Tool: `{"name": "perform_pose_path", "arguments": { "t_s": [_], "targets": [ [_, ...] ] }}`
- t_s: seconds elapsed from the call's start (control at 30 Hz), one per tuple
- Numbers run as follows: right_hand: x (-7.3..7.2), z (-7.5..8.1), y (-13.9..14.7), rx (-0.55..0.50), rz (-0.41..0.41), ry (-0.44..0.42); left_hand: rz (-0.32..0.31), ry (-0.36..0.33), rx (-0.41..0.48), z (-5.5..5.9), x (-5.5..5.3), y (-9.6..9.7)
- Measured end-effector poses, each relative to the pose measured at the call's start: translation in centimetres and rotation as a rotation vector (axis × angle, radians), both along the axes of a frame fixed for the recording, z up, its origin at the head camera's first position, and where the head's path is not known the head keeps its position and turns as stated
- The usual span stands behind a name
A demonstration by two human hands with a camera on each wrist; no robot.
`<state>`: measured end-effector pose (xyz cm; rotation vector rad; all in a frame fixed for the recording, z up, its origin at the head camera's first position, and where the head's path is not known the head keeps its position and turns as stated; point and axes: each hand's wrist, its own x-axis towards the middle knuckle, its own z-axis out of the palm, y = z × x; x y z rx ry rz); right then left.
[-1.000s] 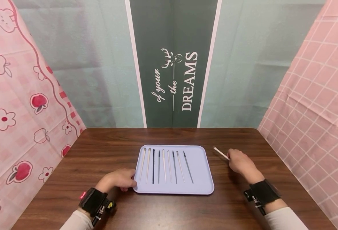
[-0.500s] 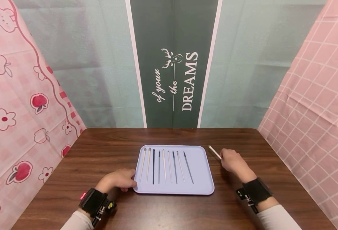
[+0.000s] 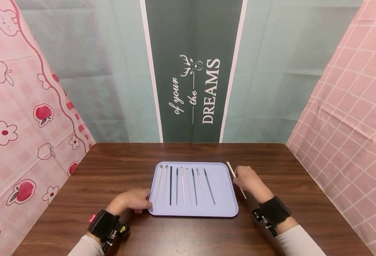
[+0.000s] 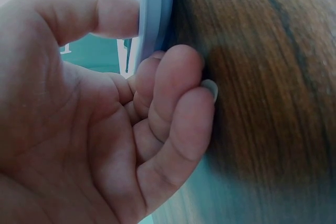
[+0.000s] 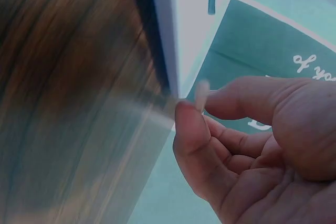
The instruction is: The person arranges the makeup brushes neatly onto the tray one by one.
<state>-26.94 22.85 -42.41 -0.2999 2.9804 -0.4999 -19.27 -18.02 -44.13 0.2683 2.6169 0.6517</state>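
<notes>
A pale lavender tray [image 3: 223, 192] lies on the table, bearing several slim makeup brushes [image 3: 170, 185] side by side, heads toward the far rim. Some handles are dark, others pale. At the tray's left rim, near its front corner, my left hand [image 3: 135, 199] holds the edge; in the left wrist view the thumb [image 4: 118, 17] presses the rim and the other fingers curl beside it. Just outside the right rim, my right hand [image 3: 249, 179] pinches a pale-handled makeup brush [image 3: 230, 168] between thumb and forefinger. The right wrist view shows this brush [image 5: 201, 96] blurred at the fingertips.
The dark wood table [image 3: 188, 234] has its far edge against a green and teal curtain [image 3: 191, 35] with white lettering. Pink patterned cloth [image 3: 21, 160] hangs at the left, pink checked cloth [image 3: 351, 124] at the right. The tray's right part is bare.
My right hand has moved left toward the tray with the pale brush, whose handle end now shows below the hand. The left hand and the tray stay in place.
</notes>
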Motion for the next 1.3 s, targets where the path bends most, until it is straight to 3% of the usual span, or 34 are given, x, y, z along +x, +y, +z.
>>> {"name": "perform_pose_path", "arguments": {
  "t_s": [0.67,1.3],
  "targets": [
    [0.1,-0.6,-3.4,-0.03,-0.02,-0.025,-0.001,0.001,-0.005,0.1,0.0,0.0],
    [0.2,-1.5,-5.4,0.045,0.008,-0.017,-0.002,0.002,-0.003,0.1,0.0,-0.1]
  ]
}}
